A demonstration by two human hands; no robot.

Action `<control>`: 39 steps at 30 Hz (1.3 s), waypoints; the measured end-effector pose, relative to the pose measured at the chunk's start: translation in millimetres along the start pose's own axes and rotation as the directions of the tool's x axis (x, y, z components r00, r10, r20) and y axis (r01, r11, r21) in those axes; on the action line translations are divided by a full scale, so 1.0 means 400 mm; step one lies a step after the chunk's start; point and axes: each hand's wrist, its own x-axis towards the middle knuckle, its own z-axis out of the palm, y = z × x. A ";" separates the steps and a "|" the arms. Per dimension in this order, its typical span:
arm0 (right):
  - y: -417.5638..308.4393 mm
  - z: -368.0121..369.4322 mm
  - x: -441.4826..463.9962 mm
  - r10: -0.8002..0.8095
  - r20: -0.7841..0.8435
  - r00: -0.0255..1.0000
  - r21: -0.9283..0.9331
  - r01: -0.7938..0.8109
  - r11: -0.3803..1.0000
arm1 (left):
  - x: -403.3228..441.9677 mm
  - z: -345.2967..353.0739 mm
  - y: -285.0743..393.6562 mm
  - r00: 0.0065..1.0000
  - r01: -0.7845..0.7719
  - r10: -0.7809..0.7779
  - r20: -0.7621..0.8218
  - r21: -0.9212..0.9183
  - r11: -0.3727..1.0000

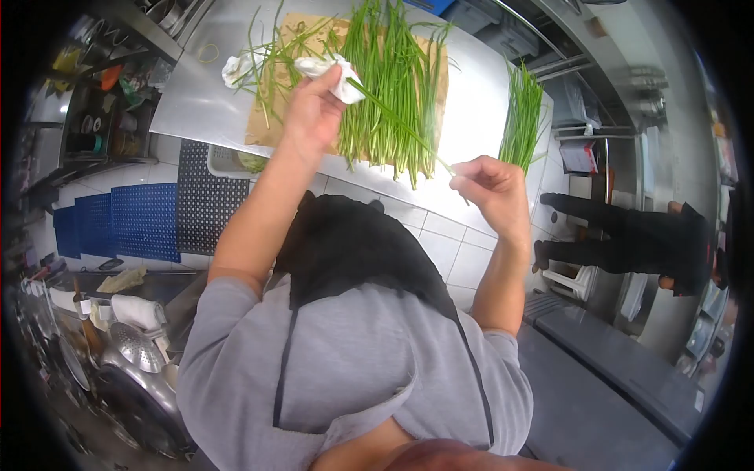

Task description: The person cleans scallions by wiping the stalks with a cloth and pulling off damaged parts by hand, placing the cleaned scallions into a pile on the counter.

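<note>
Pinched in my left hand (316, 110) is a white cloth (345, 88), wrapped about one end of a green stalk (397, 122). The stalk runs down to the right, and my right hand (495, 190) closes its fingertips on the other end. Behind and below it, a wide bunch of long green stalks (385, 86) lies on brown paper (263, 135). Loose, thinner green pieces (275, 63) are scattered at the paper's left, beside a second white cloth (236, 71). Another green bunch (521, 118) lies at the table's right end.
The metal table (192, 110) spans the top. A pale basket (226, 162) sits below its left edge. Perforated mats (144, 221) lie on the left, pans and a strainer (137, 347) at the lower left. A person (636, 238) in dark clothes stands at the right.
</note>
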 end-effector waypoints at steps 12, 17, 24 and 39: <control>-0.017 -0.088 -0.026 -0.001 -0.024 1.000 0.003 0.001 1.000 | 0.077 -0.024 0.078 0.998 -0.063 0.061 0.025 0.074 0.995; -0.009 -0.116 -0.026 0.003 -0.026 1.000 0.015 -0.003 1.000 | 0.116 -0.055 0.132 0.989 -0.139 0.144 -0.040 0.108 0.984; 0.032 -0.229 -0.060 0.042 -0.178 0.983 0.106 -0.023 0.994 | 0.217 -0.235 0.305 0.954 -0.296 0.295 -0.055 0.003 0.955; 0.295 -0.454 0.071 0.086 -0.734 0.674 0.225 0.122 0.967 | 0.096 -0.193 0.246 0.987 -0.157 0.156 0.046 0.025 0.987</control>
